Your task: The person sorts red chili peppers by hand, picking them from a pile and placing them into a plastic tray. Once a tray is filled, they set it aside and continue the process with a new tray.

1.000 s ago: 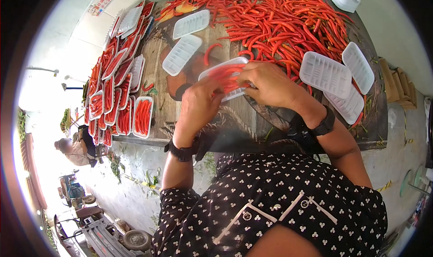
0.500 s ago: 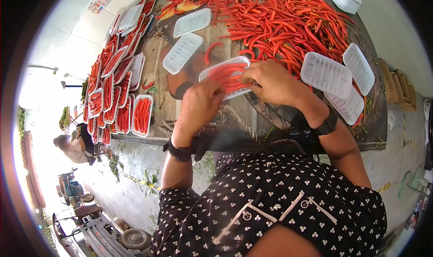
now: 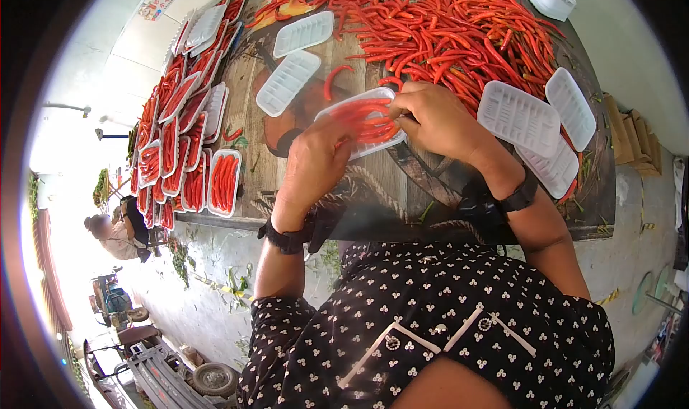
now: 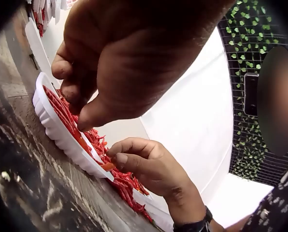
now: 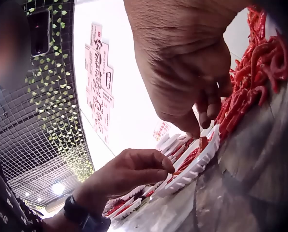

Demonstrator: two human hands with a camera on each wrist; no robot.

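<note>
In the head view a white ribbed foam tray (image 3: pixel 375 147) lies on the table between both hands, with several red chilies (image 3: pixel 369 120) along its length. My left hand (image 3: pixel 316 157) is at the tray's left end, thumb and fingers curled at the chilies there. The left wrist view has the left thumb and fingertips right against the chilies inside the rim. At the opposite end my right hand (image 3: pixel 438 122) pinches the end of a chili (image 5: pixel 203 144) between thumb and finger, close over the tray's rim. Parts of the chilies are hidden under the left fingers.
A large heap of loose red chilies (image 3: pixel 445 35) covers the table's far side. Filled trays (image 3: pixel 225 183) are stacked at the left. Unfilled trays lie beyond the hands (image 3: pixel 288 84) and at the right (image 3: pixel 518 119). One loose chili (image 3: pixel 334 81) lies behind the worked tray.
The right hand has shifted slightly up and right, and more of the tray's right end shows. The chilies lie straighter in the tray. The left hand stays almost in place.
</note>
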